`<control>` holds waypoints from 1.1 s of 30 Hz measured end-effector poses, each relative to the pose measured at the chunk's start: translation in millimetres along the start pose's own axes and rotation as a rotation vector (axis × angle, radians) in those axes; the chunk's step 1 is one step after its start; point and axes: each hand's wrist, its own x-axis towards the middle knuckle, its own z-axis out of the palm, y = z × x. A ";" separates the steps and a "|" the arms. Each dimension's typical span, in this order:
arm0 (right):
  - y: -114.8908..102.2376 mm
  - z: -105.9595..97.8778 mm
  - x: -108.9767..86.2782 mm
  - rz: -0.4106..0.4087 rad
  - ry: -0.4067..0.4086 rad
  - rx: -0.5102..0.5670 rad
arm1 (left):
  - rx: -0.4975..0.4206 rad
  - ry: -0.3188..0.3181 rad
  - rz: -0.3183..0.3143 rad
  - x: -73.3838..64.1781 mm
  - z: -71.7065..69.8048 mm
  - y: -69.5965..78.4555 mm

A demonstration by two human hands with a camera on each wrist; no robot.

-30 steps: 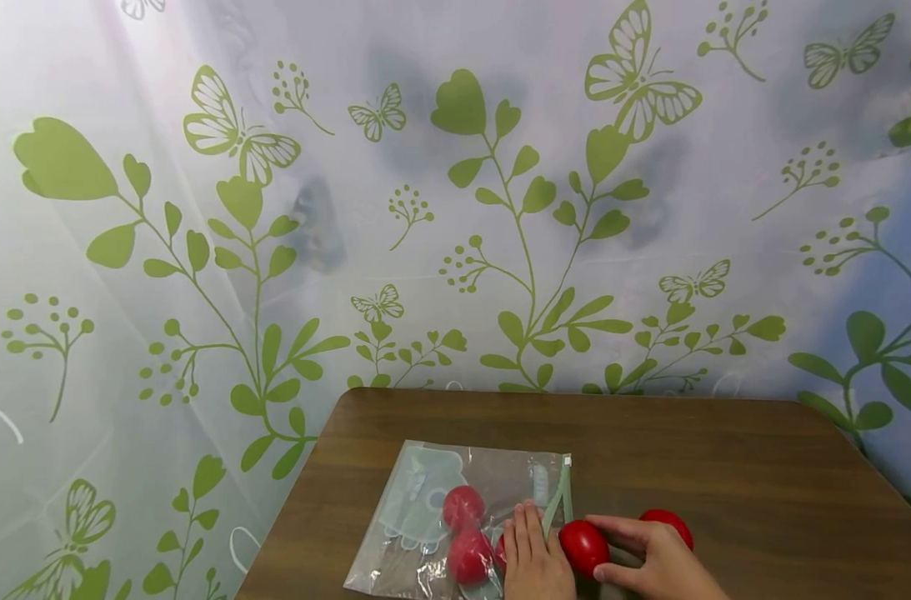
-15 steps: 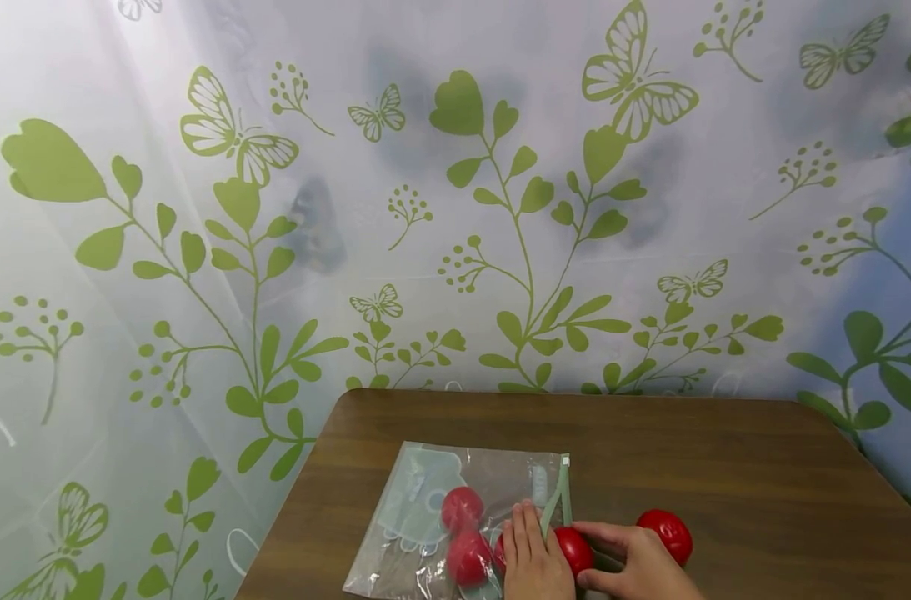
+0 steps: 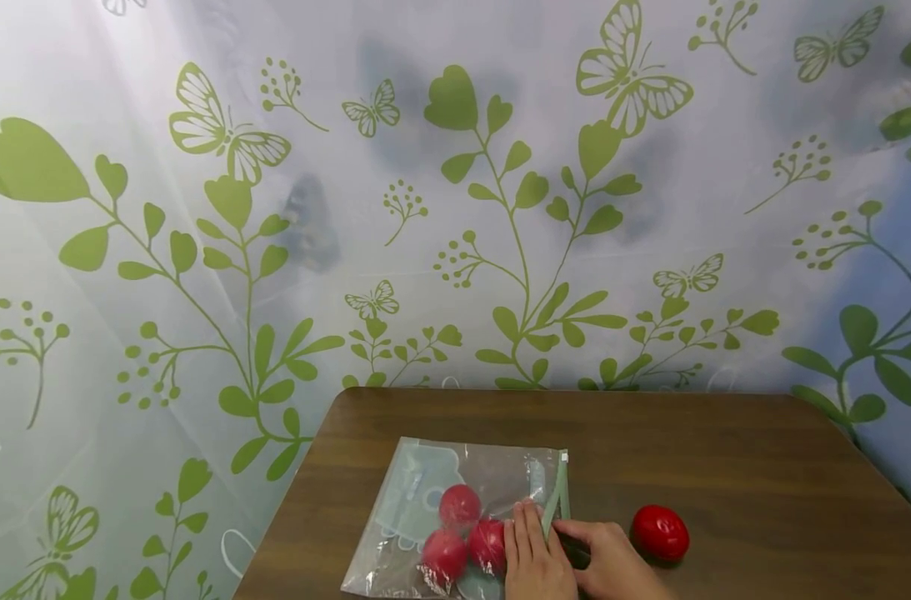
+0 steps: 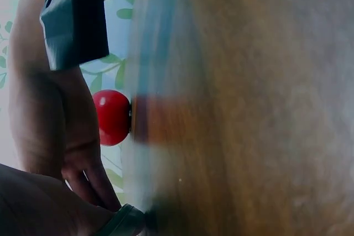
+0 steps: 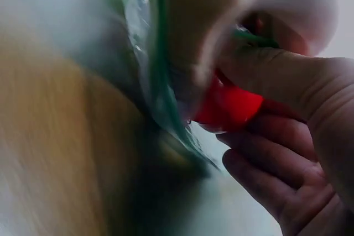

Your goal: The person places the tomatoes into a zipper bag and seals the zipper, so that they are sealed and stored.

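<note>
A clear zip bag point(image 3: 500, 471) with a green zip edge lies on the table, three red tomatoes point(image 3: 458, 506) showing through its plastic. My left hand point(image 3: 538, 558) rests its straight fingers on top by the bag mouth, and its thumb holds the green edge point(image 5: 160, 64) in the right wrist view. At the parted mouth my right hand point(image 3: 616, 560) pinches another glossy red tomato point(image 5: 235, 106) between thumb and fingers; the left hand hides that one in the head view. One loose tomato point(image 3: 661, 533) sits on the table right of my right hand.
The brown wooden table point(image 3: 695, 442) ends at a rounded back edge. Behind it hangs a pale curtain point(image 3: 395, 250) printed with green leaves and butterflies.
My right hand has moved left with its tomato to the bag mouth, out of the head view's sight. The tomatoes inside have shifted left. My left hand has stayed in place.
</note>
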 end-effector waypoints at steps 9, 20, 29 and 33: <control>0.3 -4.5 -0.7 0.037 -0.027 0.015 | 0.015 -0.049 -0.015 0.0 -1.4 0.4; 5.7 -1.1 2.2 -0.022 -0.002 -0.016 | 0.030 -0.065 -0.018 0.5 -2.0 1.2; -2.1 16.5 6.6 -0.039 0.142 -0.086 | 0.001 0.044 0.003 0.2 4.1 -0.9; -1.1 21.3 7.2 -0.022 0.158 -0.041 | 0.002 0.053 -0.002 0.4 4.4 -1.1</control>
